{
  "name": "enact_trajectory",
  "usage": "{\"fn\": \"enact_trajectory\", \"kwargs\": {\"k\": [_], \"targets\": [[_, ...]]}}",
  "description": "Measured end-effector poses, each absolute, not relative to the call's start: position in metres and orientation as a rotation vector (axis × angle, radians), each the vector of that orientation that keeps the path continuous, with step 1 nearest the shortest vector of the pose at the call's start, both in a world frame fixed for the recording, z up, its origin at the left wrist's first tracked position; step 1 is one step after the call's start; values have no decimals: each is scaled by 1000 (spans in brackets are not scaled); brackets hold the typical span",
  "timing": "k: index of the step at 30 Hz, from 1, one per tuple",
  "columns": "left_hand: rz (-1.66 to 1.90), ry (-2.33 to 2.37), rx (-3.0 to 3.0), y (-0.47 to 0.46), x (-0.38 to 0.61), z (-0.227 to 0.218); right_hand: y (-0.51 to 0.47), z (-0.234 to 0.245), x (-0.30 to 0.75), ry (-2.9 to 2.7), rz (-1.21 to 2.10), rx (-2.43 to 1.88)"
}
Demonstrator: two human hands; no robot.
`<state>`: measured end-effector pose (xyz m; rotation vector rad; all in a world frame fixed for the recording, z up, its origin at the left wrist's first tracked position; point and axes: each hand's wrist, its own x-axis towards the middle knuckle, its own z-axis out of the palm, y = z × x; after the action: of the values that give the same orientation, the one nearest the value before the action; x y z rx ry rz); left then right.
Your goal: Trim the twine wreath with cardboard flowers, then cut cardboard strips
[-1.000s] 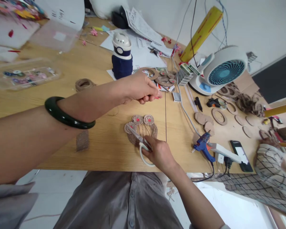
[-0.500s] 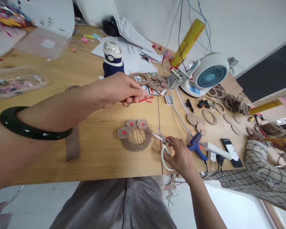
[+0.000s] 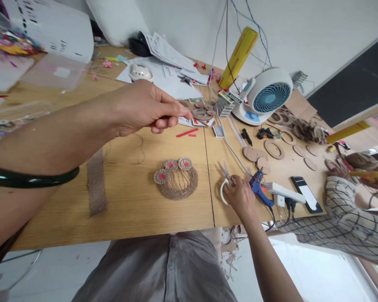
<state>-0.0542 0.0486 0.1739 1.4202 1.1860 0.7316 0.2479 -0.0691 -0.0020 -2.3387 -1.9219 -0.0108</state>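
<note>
My left hand is raised over the table with thumb and index finger pinched together; anything between the fingertips is too small to make out. Just beyond and below it, a red paper strip and a short red piece lie on the wood. My right hand has its fingers on the white-handled scissors, whose blades are parted and point away from me. Between my hands lies a round twine-wound ring with three corrugated cardboard rosettes along its upper edge, each with a red centre.
A blue glue gun, a white power strip and a phone sit right of the scissors. Farther back are a fan, cardboard rings and papers. A burlap strip lies left. Another person's checked sleeve is at far right.
My right hand has shifted right with the scissors, whose blades now point more away from me. My left hand has moved left, off the red strips. The view has shifted slightly.
</note>
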Motion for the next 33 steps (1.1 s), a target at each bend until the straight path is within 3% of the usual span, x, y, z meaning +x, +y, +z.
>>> {"fn": "enact_trajectory", "kwargs": {"k": [12,14,17,21,27,33], "targets": [[500,1039,1565,23,-3,178,-88,18,252,-1913,34,-2488],[459,1004,1572,19,5,178,-83,35,250,-1732,176,-2287],[366,950,1580,12,17,182,-73,73,239,-1421,557,-1621],[257,850,1611,3,33,185,-57,120,217,-1376,956,-1019],[202,714,1669,-9,56,183,-55,111,218,-1455,1565,-717],[35,705,1694,-47,98,172,-114,92,263,-1392,1626,-850]]}}
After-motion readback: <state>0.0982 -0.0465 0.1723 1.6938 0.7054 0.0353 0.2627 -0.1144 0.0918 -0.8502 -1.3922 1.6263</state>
